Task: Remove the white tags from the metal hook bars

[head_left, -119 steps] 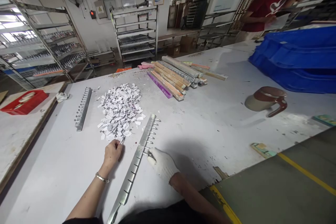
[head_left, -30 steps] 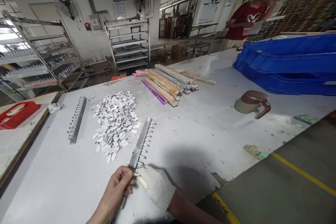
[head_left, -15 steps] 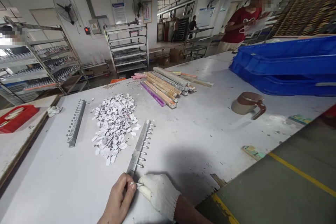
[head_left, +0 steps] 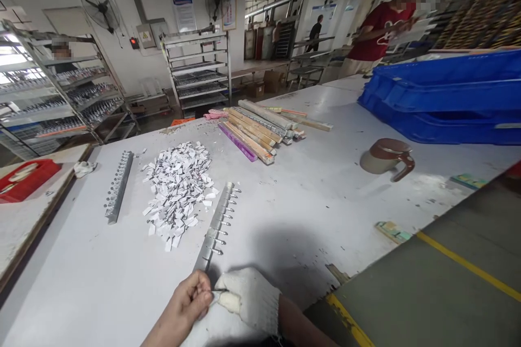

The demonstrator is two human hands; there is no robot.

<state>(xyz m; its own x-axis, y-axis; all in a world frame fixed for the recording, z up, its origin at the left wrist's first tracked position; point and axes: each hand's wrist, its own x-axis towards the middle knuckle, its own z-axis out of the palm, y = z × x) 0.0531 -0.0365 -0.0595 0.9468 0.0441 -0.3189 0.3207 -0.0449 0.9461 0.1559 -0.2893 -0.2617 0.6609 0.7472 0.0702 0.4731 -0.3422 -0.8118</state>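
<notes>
Left hand [head_left: 185, 303], bare, and right hand [head_left: 246, 298], in a white glove, meet at the near end of the metal strip [head_left: 215, 225], fingertips pinched together on a small white piece [head_left: 215, 294]. The strip runs toward 12 o'clock on the table [head_left: 317, 217]. A pile of paper tags [head_left: 177, 190] lies at 11 o'clock, just beside it. A second strip [head_left: 118, 185] lies at 10 o'clock, a brown jug [head_left: 386, 157] at 2 o'clock.

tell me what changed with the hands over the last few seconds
The left hand left the tag pile and came back to the near end of the metal strip, meeting the gloved right hand, which slid nearer along it. Both now pinch a small piece there. Pile, strip and mug stayed put.
</notes>
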